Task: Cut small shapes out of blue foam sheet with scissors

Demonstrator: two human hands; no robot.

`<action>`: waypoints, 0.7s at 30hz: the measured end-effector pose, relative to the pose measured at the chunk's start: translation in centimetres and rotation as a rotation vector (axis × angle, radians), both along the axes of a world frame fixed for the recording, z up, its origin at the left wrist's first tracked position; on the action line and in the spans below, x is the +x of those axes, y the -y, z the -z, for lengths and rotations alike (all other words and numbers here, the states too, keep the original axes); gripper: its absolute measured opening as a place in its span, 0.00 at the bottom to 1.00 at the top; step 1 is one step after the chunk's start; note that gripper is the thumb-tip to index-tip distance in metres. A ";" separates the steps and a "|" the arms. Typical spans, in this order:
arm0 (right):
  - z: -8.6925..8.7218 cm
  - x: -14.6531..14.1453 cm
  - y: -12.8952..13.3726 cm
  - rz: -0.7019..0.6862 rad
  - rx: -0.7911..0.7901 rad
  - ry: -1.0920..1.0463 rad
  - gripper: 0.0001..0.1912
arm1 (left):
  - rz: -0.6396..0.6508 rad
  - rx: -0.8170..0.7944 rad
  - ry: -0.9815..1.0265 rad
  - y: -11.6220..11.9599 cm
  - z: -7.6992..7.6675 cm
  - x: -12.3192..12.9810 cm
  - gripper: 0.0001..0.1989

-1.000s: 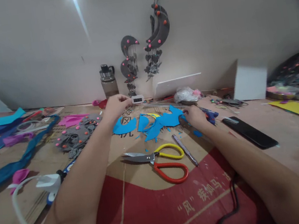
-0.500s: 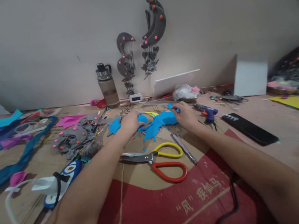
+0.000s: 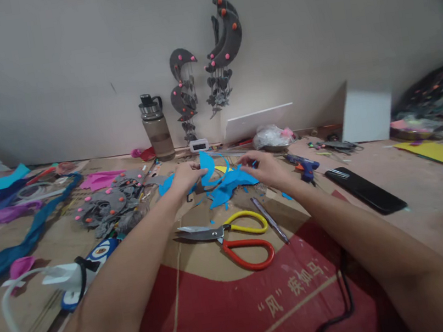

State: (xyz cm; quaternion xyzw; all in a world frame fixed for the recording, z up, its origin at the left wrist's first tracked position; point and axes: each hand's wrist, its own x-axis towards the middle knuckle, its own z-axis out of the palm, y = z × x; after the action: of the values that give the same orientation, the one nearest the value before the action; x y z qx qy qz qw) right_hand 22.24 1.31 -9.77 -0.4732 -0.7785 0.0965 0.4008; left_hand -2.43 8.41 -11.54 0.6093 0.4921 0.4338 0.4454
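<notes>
Raised in the fingers of my left hand [image 3: 186, 177] is a blue felt piece [image 3: 205, 164] with a curved edge. A thin curved blue strip [image 3: 226, 159] stands up just right of it, near the fingertips of my right hand [image 3: 262, 164]. Those right fingers are bent together over the scraps; what they pinch is hidden. Blue felt scraps [image 3: 227, 188] lie below and between both hands, with a bit of yellow [image 3: 222, 170] behind. Nearer me rest scissors [image 3: 223, 233] with one yellow and one red handle, blades pointing left, and a pen [image 3: 270, 220].
A phone [image 3: 364, 190] and a blue glue gun [image 3: 305, 166] lie at right. Grey felt pieces with pompoms [image 3: 110, 202] and a power strip [image 3: 103, 250] are at left. A water bottle [image 3: 156, 128] stands by the wall, where grey moon mobiles [image 3: 227, 35] hang.
My left hand has lifted a blue felt piece upright off the scraps. My right hand has moved slightly left and inward. The view has shifted slightly.
</notes>
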 end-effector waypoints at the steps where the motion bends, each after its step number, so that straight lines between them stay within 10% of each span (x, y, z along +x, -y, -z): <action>1: 0.2 -0.4 0.2 -0.115 0.012 0.118 0.11 | -0.005 0.018 -0.036 0.1 0.0 0.0 0.13; 7: 2.1 -3.1 2.0 -0.282 0.094 0.642 0.13 | 0.036 0.135 -0.436 0.2 -0.6 -0.1 0.21; 12: 2.3 -3.3 2.4 -0.210 0.139 0.679 0.10 | -0.113 0.351 -0.391 0.9 -2.9 0.0 0.15; 21: 3.3 -3.1 1.9 -0.255 0.194 0.680 0.10 | 0.049 0.352 -0.370 2.3 -4.2 0.9 0.11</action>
State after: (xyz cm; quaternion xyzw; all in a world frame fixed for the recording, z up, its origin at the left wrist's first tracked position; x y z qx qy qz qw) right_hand 19.12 -0.63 -13.06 -0.3372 -0.9254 -0.0912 0.1470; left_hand -1.50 6.11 -7.37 0.7583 0.4670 0.3830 0.2453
